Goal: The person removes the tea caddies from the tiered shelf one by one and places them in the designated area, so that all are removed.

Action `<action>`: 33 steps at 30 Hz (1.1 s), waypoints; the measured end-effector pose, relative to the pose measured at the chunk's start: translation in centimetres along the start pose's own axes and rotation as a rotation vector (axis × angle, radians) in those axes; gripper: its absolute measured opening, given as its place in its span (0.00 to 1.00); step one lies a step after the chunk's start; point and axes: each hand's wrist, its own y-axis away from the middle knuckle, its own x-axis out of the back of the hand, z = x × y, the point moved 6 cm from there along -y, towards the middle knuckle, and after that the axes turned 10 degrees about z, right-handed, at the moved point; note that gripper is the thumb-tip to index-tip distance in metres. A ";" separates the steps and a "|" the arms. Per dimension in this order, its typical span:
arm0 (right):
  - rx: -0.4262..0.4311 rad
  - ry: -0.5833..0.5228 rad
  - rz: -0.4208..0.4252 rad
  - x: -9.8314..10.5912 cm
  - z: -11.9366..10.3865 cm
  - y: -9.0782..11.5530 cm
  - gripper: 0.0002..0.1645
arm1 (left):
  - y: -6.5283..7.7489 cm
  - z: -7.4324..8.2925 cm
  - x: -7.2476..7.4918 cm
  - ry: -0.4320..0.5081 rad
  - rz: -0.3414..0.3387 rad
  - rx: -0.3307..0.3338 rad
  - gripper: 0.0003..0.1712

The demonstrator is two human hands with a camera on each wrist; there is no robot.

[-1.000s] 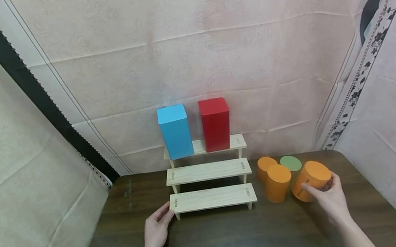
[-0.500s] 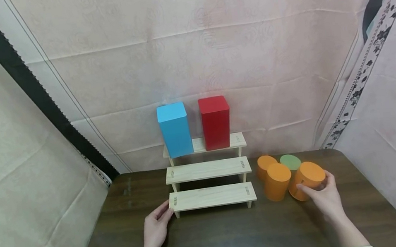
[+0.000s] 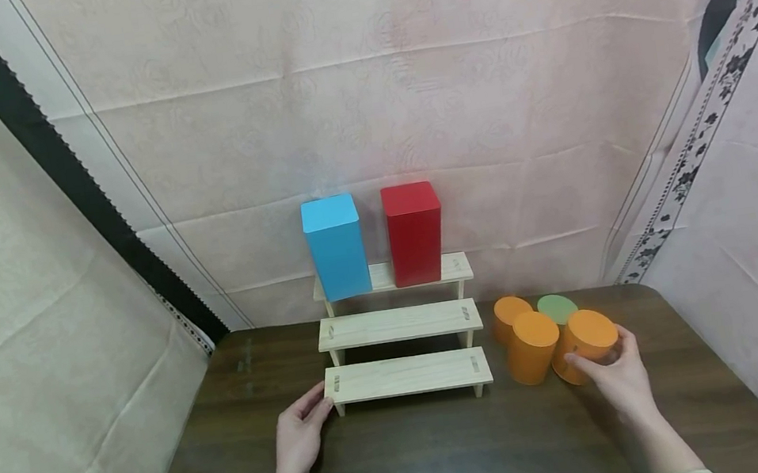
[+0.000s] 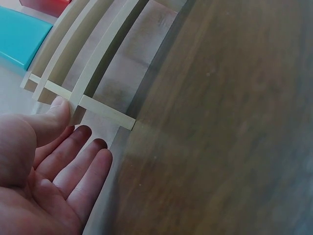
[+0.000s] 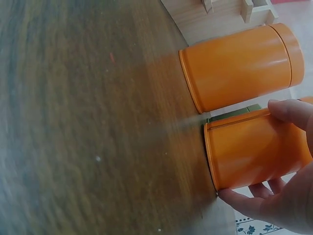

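A pale wooden three-step display stand [image 3: 408, 375] stands on the dark table. My left hand [image 3: 299, 435] pinches the left end of its lowest step, the thumb on the edge and the other fingers loosely spread in the left wrist view. At the right, my right hand [image 3: 624, 380] grips an orange canister [image 3: 583, 341], thumb on the near side and fingers round the far side. In the right wrist view this canister stands upright on the table. Close beside it are a second orange canister [image 3: 533, 348], a third orange canister [image 3: 509, 311] and a green canister [image 3: 557, 309], partly hidden.
On the top step stand a blue box [image 3: 338, 250] at the left and a red box [image 3: 415, 236] at the right. Pale cloth [image 3: 362, 111] hangs behind the table [image 3: 436, 453] and along both sides.
My right hand has moved the orange canister slightly left, closer to the other canisters, and it stands straighter now. My left hand has stayed at the stand.
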 end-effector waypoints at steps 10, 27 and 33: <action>0.021 0.027 -0.006 -0.3 0.0 0.0 0.68 | 0.0 -0.1 0.0 0.012 0.005 0.010 0.23; 0.040 0.009 -0.020 -0.6 0.0 0.2 0.68 | 0.1 -0.1 0.0 0.018 0.011 0.017 0.24; 0.060 0.031 -0.049 -0.3 0.3 0.0 0.68 | 0.0 -0.1 0.0 0.017 0.010 0.012 0.23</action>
